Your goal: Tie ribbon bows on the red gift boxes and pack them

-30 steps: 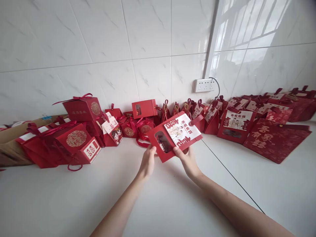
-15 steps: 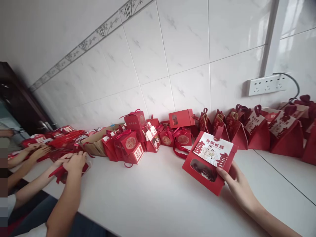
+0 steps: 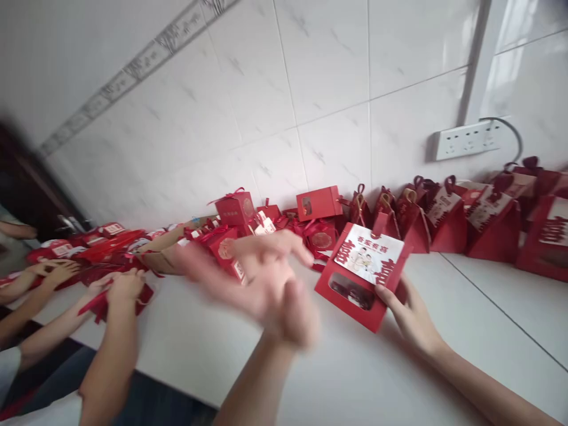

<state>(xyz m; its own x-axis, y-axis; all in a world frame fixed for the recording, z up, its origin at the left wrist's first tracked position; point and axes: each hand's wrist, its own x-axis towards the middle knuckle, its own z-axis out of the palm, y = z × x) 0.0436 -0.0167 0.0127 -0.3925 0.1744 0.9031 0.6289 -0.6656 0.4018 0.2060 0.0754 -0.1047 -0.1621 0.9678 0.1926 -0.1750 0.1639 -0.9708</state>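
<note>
Head view, right of centre: a red window box with a white printed card sits tilted over the white counter, its lower right corner gripped by the right hand. Just left of it, the left hand (badly blurred) is open, fingers spread, holding nothing. Red gift bags line the wall behind; another person's hands work at lower left.

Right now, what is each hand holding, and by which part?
The right hand grips the red window box by its lower right edge. The left hand, blurred, is spread open in the air and holds nothing.
</note>
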